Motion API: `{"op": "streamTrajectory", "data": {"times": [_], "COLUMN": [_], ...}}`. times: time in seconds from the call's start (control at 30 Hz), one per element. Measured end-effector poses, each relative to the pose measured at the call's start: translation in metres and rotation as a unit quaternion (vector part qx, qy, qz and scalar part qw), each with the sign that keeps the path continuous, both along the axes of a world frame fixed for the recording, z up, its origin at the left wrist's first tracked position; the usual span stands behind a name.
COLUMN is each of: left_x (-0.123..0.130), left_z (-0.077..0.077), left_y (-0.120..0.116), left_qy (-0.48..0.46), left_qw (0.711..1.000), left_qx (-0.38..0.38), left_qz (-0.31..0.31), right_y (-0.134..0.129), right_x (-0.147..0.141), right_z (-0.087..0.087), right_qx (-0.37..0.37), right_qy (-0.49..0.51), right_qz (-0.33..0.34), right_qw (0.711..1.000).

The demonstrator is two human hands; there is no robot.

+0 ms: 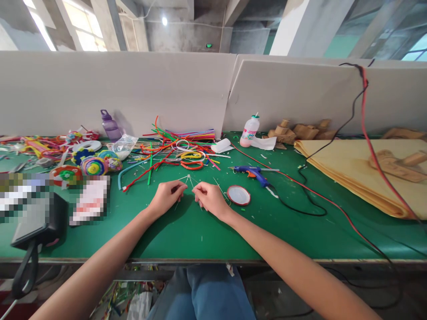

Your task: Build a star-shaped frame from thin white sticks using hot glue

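Note:
Thin white sticks [188,177] meet at a small joint and spread toward me, between my two hands. My left hand [168,195] pinches one of them from the left, its fingers closed. On the other side, my right hand [209,198] is closed around another thin stick, fingertips pressed together. The fingertips of the two hands are a small distance apart. Just right of my right hand lies a round white lid with a red rim [238,195]. Farther right is a blue glue gun [251,174] with an orange trigger.
Colourful pipe cleaners [167,151] and orange-handled scissors [191,165] lie beyond my hands. Round coloured ornaments [95,165] and a black device [40,220] are at left. A pink-white bottle [250,131], cables [336,204] and yellow sheets [350,178] are at right.

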State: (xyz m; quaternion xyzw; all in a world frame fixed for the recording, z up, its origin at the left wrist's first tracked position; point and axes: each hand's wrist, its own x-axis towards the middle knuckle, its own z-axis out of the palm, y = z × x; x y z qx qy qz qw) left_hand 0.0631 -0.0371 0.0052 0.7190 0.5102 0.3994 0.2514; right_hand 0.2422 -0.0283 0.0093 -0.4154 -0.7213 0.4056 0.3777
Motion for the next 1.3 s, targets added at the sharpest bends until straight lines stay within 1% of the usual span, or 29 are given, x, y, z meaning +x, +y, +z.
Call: {"op": "streamTrajectory", "data": {"times": [0.3,0.57,0.9,1.1,1.3], "left_x": [-0.0001,-0.0012,-0.0016,-0.0021,-0.0011], "left_z": [0.0016,-0.0008,-0.0016,-0.0038,-0.0014], "left_y": [-0.0011,0.0003,0.0008,0.0020,-0.0005], "left_qy": [0.001,0.012,0.028,0.026,0.032], "left_qw": [1.000,1.000,0.999,0.999,0.999], "left_qx": [0.003,0.015,0.023,0.024,0.012], "left_qz": [-0.003,-0.011,-0.011,-0.014,-0.010], "right_y": [0.0000,0.0011,0.0029,0.0040,0.0040], "right_x": [-0.0001,0.0010,0.0006,0.0005,0.0017], "right_z": [-0.0004,0.0007,0.0036,0.0022,0.0023], "right_qx": [0.004,0.005,-0.034,-0.024,0.007], "right_qy": [0.000,-0.003,0.031,0.023,-0.014], "right_qz": [0.011,0.014,0.018,0.004,-0.015], "right_qw": [1.000,1.000,0.999,0.999,1.000]}}
